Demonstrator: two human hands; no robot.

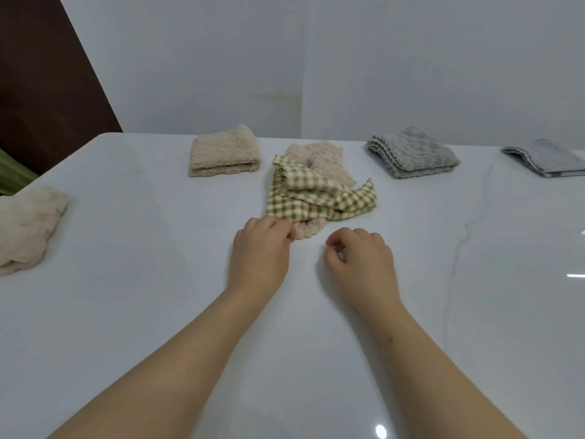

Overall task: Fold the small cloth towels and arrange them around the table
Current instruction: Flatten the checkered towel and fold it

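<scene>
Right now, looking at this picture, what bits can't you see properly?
In the head view:
pale pink knitted cloth: mostly covered by the crumpled green-and-cream checked cloth.
far-right folded grey towel: cut off by the right edge.
fluffy cream towel at the left: cut off by the left edge.
green thing at the left edge: too little shows to name.

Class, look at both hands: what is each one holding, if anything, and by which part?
The left hand pinches the near edge of the pinkish towel under the checked cloth. The right hand holds nothing.
</scene>
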